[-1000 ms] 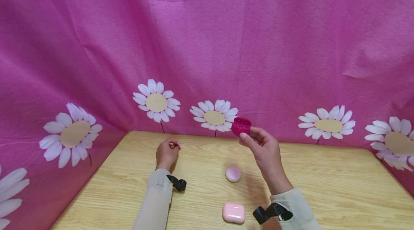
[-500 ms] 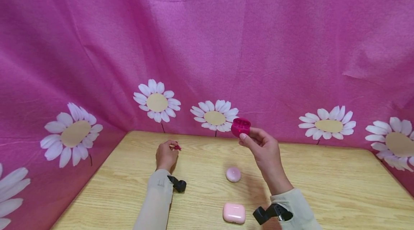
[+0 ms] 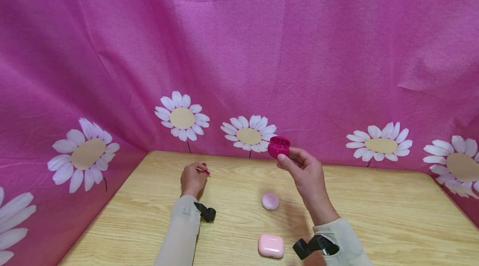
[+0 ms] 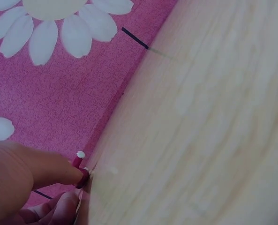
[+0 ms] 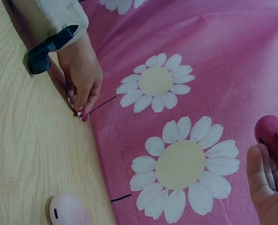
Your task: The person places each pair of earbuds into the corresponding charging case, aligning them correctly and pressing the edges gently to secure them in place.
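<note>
Near the back edge of the table, my left hand (image 3: pixel 192 179) pinches a small dark red earbud (image 3: pixel 203 169) between thumb and fingertips. White spots show on the earbud (image 4: pixel 84 179) in the left wrist view, though fingers partly cover it. Raised above the table, my right hand (image 3: pixel 307 176) holds a magenta earbud case (image 3: pixel 278 149) with its lid up and a small red light on its front. Only the rounded side of that case (image 5: pixel 267 131) shows in the right wrist view. A round pale pink case (image 3: pixel 270 201) and a pink rectangular earbud case (image 3: pixel 271 246) lie closed on the table.
The wood-grain table (image 3: pixel 232 224) meets a magenta cloth (image 3: pixel 239 50) printed with white daisies at its back and left. Black wrist cameras, one on the left sleeve (image 3: pixel 207 213) and one on the right (image 3: pixel 310 247), jut inward.
The fingers of my left hand have shifted slightly and the earbud has turned in their pinch. My right hand and its case have stayed nearly still.
</note>
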Available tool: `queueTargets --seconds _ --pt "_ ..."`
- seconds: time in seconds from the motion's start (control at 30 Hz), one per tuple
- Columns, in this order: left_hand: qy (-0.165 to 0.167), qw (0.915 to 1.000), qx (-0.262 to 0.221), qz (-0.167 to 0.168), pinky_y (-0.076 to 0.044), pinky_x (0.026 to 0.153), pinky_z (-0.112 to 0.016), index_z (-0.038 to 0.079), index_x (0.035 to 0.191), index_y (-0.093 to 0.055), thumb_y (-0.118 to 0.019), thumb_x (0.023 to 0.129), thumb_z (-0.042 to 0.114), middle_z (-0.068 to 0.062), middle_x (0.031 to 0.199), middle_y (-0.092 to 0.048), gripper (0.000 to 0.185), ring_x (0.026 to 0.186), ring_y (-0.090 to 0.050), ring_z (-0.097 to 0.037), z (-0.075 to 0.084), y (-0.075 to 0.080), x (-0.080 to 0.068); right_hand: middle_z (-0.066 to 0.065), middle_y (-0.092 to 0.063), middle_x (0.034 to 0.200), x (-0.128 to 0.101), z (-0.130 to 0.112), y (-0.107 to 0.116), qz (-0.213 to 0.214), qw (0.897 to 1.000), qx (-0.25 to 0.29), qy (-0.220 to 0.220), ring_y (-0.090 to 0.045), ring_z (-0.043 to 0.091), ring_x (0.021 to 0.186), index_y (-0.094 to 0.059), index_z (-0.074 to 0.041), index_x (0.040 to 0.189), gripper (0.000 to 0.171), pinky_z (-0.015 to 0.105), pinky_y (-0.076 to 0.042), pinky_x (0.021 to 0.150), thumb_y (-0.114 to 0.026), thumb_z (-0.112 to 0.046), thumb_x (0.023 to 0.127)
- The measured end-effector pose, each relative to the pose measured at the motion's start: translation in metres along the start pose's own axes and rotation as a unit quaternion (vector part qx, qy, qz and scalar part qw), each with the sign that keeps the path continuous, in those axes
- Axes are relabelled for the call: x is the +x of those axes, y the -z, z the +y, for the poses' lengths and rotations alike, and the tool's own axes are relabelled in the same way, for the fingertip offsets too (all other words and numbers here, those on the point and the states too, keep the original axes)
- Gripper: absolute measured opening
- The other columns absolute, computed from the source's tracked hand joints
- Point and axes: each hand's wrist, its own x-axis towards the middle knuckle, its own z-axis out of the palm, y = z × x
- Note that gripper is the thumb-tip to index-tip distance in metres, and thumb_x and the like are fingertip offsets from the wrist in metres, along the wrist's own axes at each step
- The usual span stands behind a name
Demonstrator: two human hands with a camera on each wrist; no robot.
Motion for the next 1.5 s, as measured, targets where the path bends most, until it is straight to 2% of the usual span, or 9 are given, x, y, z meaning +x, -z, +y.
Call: queueTargets --seconds 0.33,0.53,0.87,1.13,1.33,1.5 --pt "0.004 0.9998 0.001 -0.017 -0.045 0.069 -0.038 0.008 0.082 -0.070 -0.073 0.076 0.005 -0.006 0.076 -0.066 0.007 0.075 -0.060 -0.026 0.001 -0.001 0.000 -0.001 -0.071 0.090 0.001 0.002 0.001 0.007 1.000 0.019 -0.001 -0.069 0.014 0.078 -0.059 0.011 0.114 0.032 0.033 -0.056 0.079 -0.070 -0.002 0.087" --pt "0.006 0.9993 0.006 -0.036 -0.046 0.075 -0.040 0.008 0.082 -0.068 -0.073 0.076 0.005 -0.008 0.084 -0.071 0.008 0.084 -0.063 -0.028 0.003 -0.001 0.000 0.000 -0.071 0.090 0.001 0.002 0.001 0.008 1.000 0.023 0.000 -0.070 0.014 0.077 -0.058 0.011 0.113 0.032 0.033 -0.056 0.077 -0.070 -0.001 0.086" --pt "0.001 0.9959 0.052 -0.074 -0.046 0.076 -0.041 0.010 0.080 -0.068 -0.074 0.076 0.010 -0.004 0.082 -0.067 0.008 0.084 -0.061 -0.028 0.007 0.003 0.000 0.002 -0.070 0.090 0.001 0.002 0.001 0.007 1.000 0.019 0.000 -0.070 0.015 0.077 -0.059 0.011 0.112 0.031 0.033 -0.056 0.078 -0.070 -0.002 0.086" --pt "-0.016 0.9928 0.083 -0.085 -0.048 0.075 -0.040 0.010 0.078 -0.067 -0.074 0.075 0.012 -0.005 0.082 -0.067 0.008 0.083 -0.062 -0.027 0.010 0.005 -0.002 0.003 -0.071 0.093 0.001 0.003 0.001 0.003 1.000 0.018 -0.001 -0.070 0.016 0.080 -0.060 0.008 0.113 0.034 0.034 -0.056 0.078 -0.073 -0.004 0.085" --pt "-0.009 0.9927 0.058 -0.105 -0.043 0.067 -0.035 0.011 0.080 -0.065 -0.074 0.079 0.013 -0.003 0.078 -0.064 0.009 0.074 -0.057 -0.022 0.015 0.008 -0.001 0.003 -0.071 0.093 0.000 0.002 0.000 0.004 1.000 0.021 -0.001 -0.070 0.015 0.081 -0.059 0.007 0.113 0.035 0.034 -0.056 0.079 -0.074 -0.003 0.083" --pt "-0.003 0.9930 0.026 -0.115 -0.041 0.063 -0.032 0.010 0.086 -0.066 -0.069 0.082 0.012 -0.004 0.079 -0.063 0.005 0.072 -0.055 -0.021 0.030 0.014 -0.002 0.003 -0.070 0.091 0.000 0.001 -0.001 0.008 1.000 0.026 -0.001 -0.070 0.016 0.079 -0.058 0.006 0.111 0.033 0.034 -0.056 0.078 -0.074 -0.003 0.084"
